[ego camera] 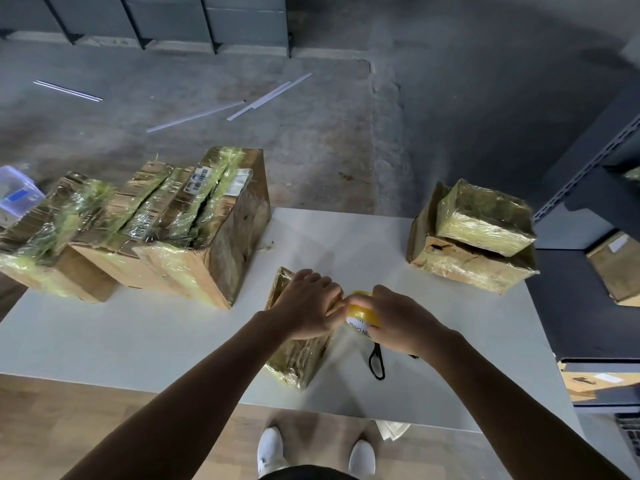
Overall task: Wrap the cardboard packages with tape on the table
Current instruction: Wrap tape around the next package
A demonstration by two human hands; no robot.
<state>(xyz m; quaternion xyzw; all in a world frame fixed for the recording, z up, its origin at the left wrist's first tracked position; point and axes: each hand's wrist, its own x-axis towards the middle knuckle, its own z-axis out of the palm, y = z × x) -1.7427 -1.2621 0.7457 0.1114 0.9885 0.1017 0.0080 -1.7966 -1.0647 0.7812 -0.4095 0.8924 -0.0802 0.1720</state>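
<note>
The person stands at the near edge of a white worktop (138, 337), both arms stretched out over it. The left hand (306, 303) sits on top of a small package (298, 358) that lies near the front of the worktop, already glossy with yellowish tape. Its fingers are bent down over the package's upper face and hold it in place. The right hand (403, 322) is curled round a roll of yellow tape (360, 310), gripping it right against the package's right side, so the two hands almost meet. Whether a strip of tape runs between roll and package I cannot tell.

Just below the right hand, a pair of black scissors (376, 363) lies flat on the worktop, beside the small package, with part of them hidden under the wrist.

On the left, a row of larger taped packages (166, 230) stands packed side by side, reaching past the worktop's left edge. At the far right corner a lower package (460, 268) carries a smaller one (485, 220), set on top at a tilt. Both are wrapped in the same shiny tape.

Beyond the worktop, pale strips (270, 97) lie scattered on the concrete floor, and a dark metal shelf rack (588, 161) stands to the right. The person's white shoes (270, 452) show below the near edge.
</note>
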